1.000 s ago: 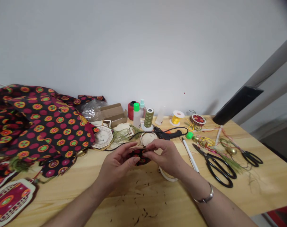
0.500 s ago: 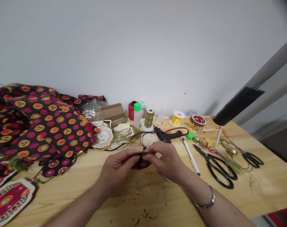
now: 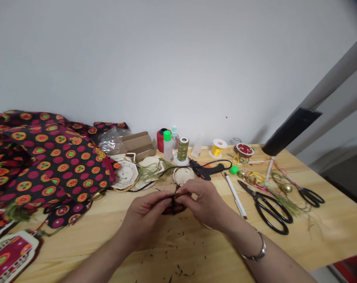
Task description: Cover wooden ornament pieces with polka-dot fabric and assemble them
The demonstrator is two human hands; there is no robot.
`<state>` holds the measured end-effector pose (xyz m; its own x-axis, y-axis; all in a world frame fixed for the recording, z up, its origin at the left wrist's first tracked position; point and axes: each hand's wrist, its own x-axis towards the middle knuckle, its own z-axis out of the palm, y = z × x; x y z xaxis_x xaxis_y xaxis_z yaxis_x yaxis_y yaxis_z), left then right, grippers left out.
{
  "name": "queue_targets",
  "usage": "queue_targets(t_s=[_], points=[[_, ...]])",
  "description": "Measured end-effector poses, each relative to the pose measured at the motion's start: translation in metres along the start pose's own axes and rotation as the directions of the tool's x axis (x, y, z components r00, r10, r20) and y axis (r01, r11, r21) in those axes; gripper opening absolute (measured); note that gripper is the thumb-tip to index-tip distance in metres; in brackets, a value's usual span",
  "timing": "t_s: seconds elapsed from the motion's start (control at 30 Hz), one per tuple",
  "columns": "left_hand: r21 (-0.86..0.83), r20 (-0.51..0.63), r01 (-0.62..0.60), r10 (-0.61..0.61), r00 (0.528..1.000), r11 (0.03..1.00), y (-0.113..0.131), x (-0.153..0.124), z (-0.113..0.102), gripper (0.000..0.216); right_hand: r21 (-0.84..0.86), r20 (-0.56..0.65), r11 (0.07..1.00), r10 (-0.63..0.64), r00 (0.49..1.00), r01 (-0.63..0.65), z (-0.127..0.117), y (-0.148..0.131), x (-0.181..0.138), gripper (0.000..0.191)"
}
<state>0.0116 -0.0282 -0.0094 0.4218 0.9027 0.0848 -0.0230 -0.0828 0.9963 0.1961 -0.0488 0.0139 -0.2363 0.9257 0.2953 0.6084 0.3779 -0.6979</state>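
Dark patterned fabric piece [image 3: 176, 208], rounded lower edge, held over pale grained-wood table [image 3: 107, 247]; left hand [image 3: 145, 212] and right hand [image 3: 204, 202] both pinching its upper rim. Black loop-handled scissors [image 3: 257, 195] lie rightward.

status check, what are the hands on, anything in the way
Left hand and right hand both pinching small patterned fabric piece. Piece held over wooden table. Glue gun lies beyond right hand, apparently not blocking.
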Motion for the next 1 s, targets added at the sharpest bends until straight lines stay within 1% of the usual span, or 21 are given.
queue_targets(t_s=[0.13,0.27,0.37,0.43,0.5,0.57,0.6,0.67,0.73,0.83,0.9,1.0], points=[[0.095,-0.01,-0.022,0.023,1.0,0.995,0.003,-0.001,0.0,0.02,0.018,0.009,0.999,0.032,0.999,-0.032,-0.001,-0.002,0.0,0.007],[0.118,-0.037,0.034,-0.03,0.999,0.992,0.004,-0.001,0.001,0.019,0.033,0.02,0.998,0.051,0.999,-0.051,-0.002,-0.003,0.0,0.008],[0.107,-0.06,0.079,-0.073,0.996,0.991,0.003,0.001,0.001,0.018,0.078,0.044,0.992,0.1,0.994,-0.104,-0.002,-0.001,0.001,0.006],[0.085,-0.076,0.114,-0.108,0.991,0.99,0.003,0.002,0.0,0.019,0.167,0.077,0.973,0.147,0.986,-0.158,-0.001,0.003,0.002,0.006],[0.027,-0.107,0.159,-0.155,0.982,0.987,0.003,0.003,-0.001,0.019,0.282,0.125,0.932,0.198,0.972,-0.226,0.001,0.007,0.003,0.018],[-0.052,-0.143,0.202,-0.208,0.968,0.978,0.004,0.005,-0.001,0.02,0.386,0.192,0.871,0.245,0.951,-0.302,0.003,0.011,0.005,0.028],[-0.089,-0.154,0.217,-0.229,0.961,0.972,0.004,0.005,0.0,0.02,0.425,0.219,0.841,0.262,0.94,-0.333,0.003,0.012,0.005,0.029],[-0.146,-0.151,0.236,-0.258,0.954,0.961,0.004,0.005,0.0,0.021,0.46,0.242,0.808,0.285,0.927,-0.369,0.003,0.012,0.006,0.022],[-0.179,-0.132,0.242,-0.267,0.955,0.954,0.003,0.005,0.001,0.021,0.448,0.206,0.815,0.305,0.93,-0.367,0.002,0.011,0.007,0.011],[-0.2,-0.095,0.243,-0.266,0.959,0.949,0.0,0.002,-0.001,0.019,0.4,0.137,0.848,0.32,0.938,-0.347,-0.001,0.007,0.007,0.007],[-0.206,-0.06,0.247,-0.265,0.963,0.947,0.0,0.001,-0.003,0.02,0.364,0.116,0.875,0.297,0.948,-0.319,-0.003,0.006,0.007,0.006],[-0.17,-0.03,0.254,-0.262,0.965,0.952,0.001,0.001,-0.004,0.024,0.283,0.098,0.929,0.22,0.971,-0.239,-0.003,0.007,0.005,0.009]])
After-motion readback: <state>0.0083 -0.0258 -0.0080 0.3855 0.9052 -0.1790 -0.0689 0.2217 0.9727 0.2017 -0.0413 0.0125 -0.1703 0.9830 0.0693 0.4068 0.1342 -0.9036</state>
